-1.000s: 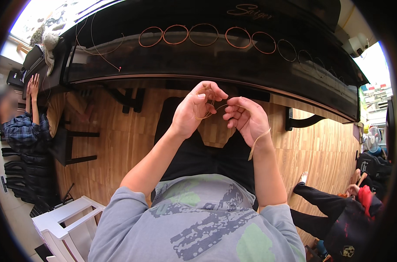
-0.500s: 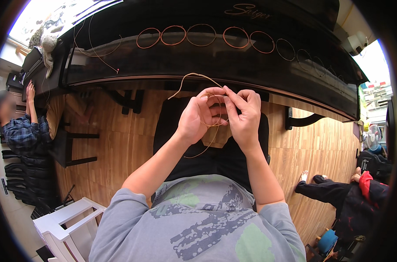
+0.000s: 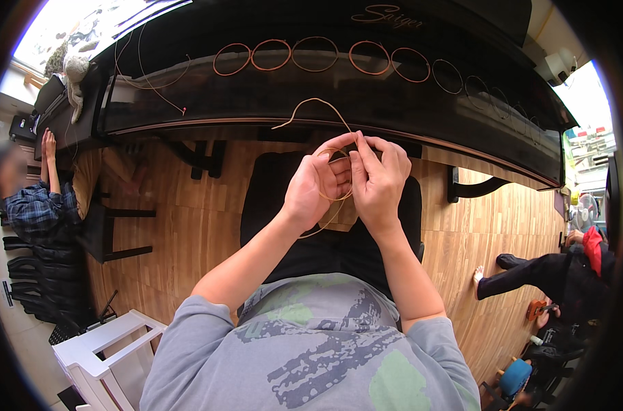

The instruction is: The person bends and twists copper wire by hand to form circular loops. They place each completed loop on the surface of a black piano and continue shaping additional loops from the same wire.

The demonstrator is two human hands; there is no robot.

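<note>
Above my lap, both hands hold a thin gold-coloured guitar string (image 3: 315,100) wound into a small loop. My left hand (image 3: 306,188) has the loop between thumb and fingers, its palm partly turned up. The thumb and forefinger of my right hand (image 3: 380,179) pinch the string at the loop's upper right. From that pinch one free end arcs up and to the left, in front of the piano's edge. Another length hangs below the loop over my dark trousers. The exact crossing of the string is hidden by my right fingers.
On the glossy black piano (image 3: 208,103) ahead lies a row of several coiled strings (image 3: 271,70). A loose string with a pink end (image 3: 184,111) lies at the left. A seated person (image 3: 41,209) is at far left, another person (image 3: 541,274) at right. A white wooden frame (image 3: 102,353) stands lower left.
The string's upper free end has swung up and slightly right, and its lower tail has drawn in. Both hands keep their hold. The person at right has shifted.
</note>
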